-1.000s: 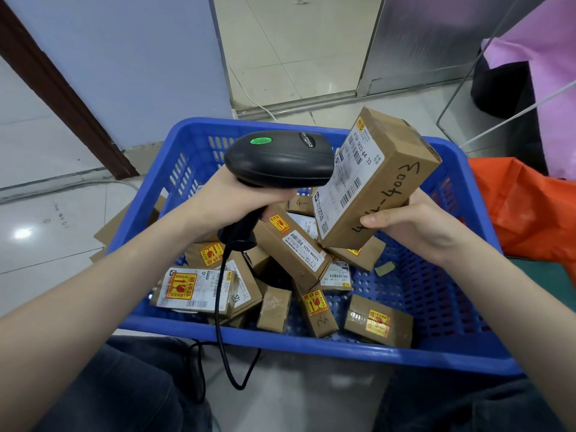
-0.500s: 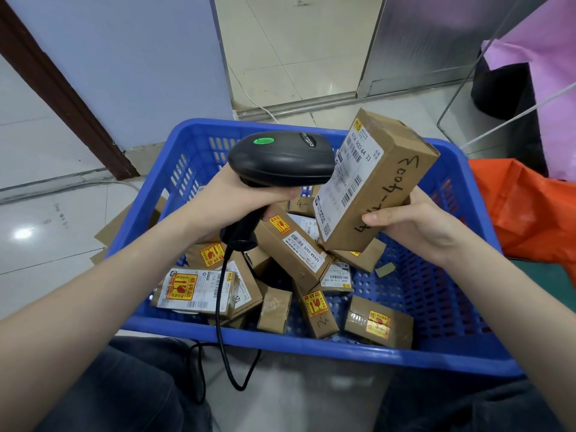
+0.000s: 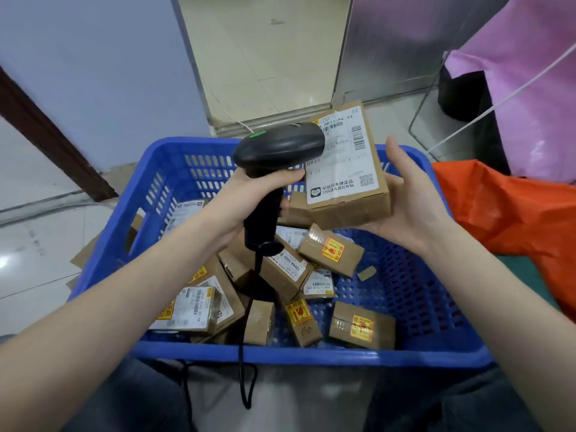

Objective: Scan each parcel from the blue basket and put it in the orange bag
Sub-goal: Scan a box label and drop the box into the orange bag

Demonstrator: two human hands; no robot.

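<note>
Brown cardboard parcel with white shipping label point(image 3: 346, 169): one, held above the blue plastic basket point(image 3: 311, 353), label up, long axis running away from the person. Right hand point(image 3: 411, 207) cradles it, fingers partly curled beneath. Black corded handheld scanner point(image 3: 274, 169): one, gripped by left hand point(image 3: 249, 201), head touching label's left edge. Orange bag point(image 3: 511, 213): one, nearest the right hand. Parcels remaining in basket: roughly ten.

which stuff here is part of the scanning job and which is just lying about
Job:
black handheld barcode scanner
held brown cardboard parcel
blue plastic basket
orange plastic bag

Lying about:
pink plastic bag
flat cardboard scrap under basket
</note>
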